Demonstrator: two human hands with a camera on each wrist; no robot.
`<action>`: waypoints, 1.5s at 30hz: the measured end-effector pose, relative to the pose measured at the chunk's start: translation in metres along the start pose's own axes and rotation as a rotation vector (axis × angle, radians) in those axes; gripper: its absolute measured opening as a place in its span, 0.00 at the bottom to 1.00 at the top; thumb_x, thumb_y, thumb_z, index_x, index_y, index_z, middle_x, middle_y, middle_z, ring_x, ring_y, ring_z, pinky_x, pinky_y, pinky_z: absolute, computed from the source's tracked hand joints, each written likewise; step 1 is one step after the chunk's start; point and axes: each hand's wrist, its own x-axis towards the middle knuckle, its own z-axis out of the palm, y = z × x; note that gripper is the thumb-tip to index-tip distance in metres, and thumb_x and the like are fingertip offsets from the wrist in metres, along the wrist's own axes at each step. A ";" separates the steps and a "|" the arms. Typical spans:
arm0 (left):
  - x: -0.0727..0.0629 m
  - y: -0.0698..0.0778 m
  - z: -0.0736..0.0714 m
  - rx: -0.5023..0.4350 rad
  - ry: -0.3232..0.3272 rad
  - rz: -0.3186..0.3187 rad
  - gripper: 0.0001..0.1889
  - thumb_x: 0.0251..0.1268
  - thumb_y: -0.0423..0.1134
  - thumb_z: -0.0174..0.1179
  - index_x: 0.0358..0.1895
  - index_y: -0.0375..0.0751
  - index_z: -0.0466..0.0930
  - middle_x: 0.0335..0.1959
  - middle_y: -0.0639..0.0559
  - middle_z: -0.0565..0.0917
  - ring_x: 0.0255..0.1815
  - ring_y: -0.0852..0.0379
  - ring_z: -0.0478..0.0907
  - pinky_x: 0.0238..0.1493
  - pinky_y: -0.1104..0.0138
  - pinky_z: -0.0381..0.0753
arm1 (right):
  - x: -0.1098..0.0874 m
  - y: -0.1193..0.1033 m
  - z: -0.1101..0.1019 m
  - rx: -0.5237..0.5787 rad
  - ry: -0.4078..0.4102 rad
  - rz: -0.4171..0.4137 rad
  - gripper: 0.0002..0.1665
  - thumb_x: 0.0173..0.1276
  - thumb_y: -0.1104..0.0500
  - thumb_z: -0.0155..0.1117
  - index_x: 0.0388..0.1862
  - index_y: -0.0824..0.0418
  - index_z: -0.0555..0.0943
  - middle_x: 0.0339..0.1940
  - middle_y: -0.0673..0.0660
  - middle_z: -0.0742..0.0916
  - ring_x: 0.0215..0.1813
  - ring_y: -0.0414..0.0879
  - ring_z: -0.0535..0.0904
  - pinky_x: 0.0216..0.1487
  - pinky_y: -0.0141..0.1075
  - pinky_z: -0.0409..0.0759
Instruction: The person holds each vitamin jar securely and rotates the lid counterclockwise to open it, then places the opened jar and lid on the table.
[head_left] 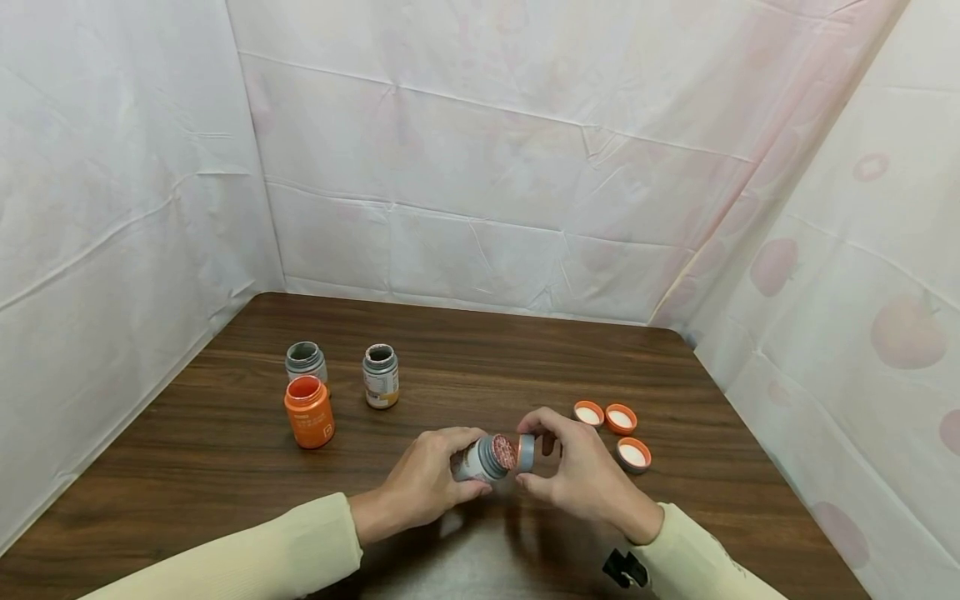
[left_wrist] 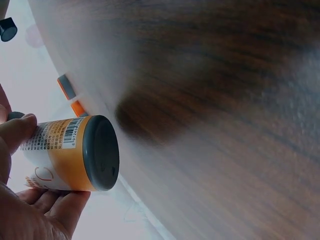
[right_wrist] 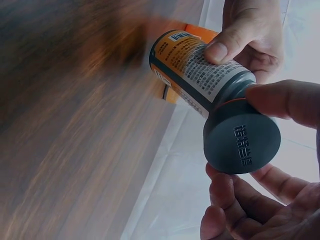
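Note:
My left hand grips a small grey pill bottle with a white and orange label, tilted so its mouth faces right. Reddish, patterned material shows at that mouth. In the left wrist view the dark base of the bottle points toward the camera. Between thumb and fingers, my right hand pinches a grey screw cap with an orange inside, held on edge close in front of the mouth. The right wrist view shows raised lettering on the top of the cap.
To the left stand an uncapped orange bottle and two uncapped grey bottles, one behind it and one beside. Three caps lie upturned at right, including the nearest cap. White sheeting surrounds the wooden table.

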 end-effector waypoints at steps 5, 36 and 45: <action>-0.001 0.000 -0.001 -0.006 0.006 -0.004 0.25 0.51 0.40 0.81 0.53 0.47 0.84 0.49 0.56 0.86 0.45 0.64 0.81 0.47 0.63 0.83 | -0.001 0.002 0.000 -0.007 0.007 -0.020 0.33 0.44 0.63 0.86 0.47 0.46 0.79 0.37 0.39 0.83 0.37 0.45 0.78 0.36 0.33 0.75; -0.004 -0.006 -0.010 -0.073 0.074 -0.062 0.25 0.51 0.38 0.81 0.55 0.47 0.84 0.46 0.59 0.85 0.43 0.64 0.81 0.45 0.64 0.82 | -0.006 0.009 0.004 0.001 0.016 0.081 0.32 0.46 0.61 0.87 0.51 0.53 0.80 0.40 0.43 0.86 0.39 0.44 0.79 0.42 0.40 0.80; -0.005 -0.008 -0.012 -0.074 0.094 -0.074 0.27 0.50 0.38 0.81 0.56 0.44 0.83 0.48 0.56 0.86 0.44 0.64 0.82 0.46 0.62 0.83 | -0.007 0.010 0.004 -0.016 0.037 0.095 0.31 0.46 0.61 0.88 0.48 0.50 0.82 0.33 0.42 0.82 0.36 0.43 0.77 0.37 0.33 0.76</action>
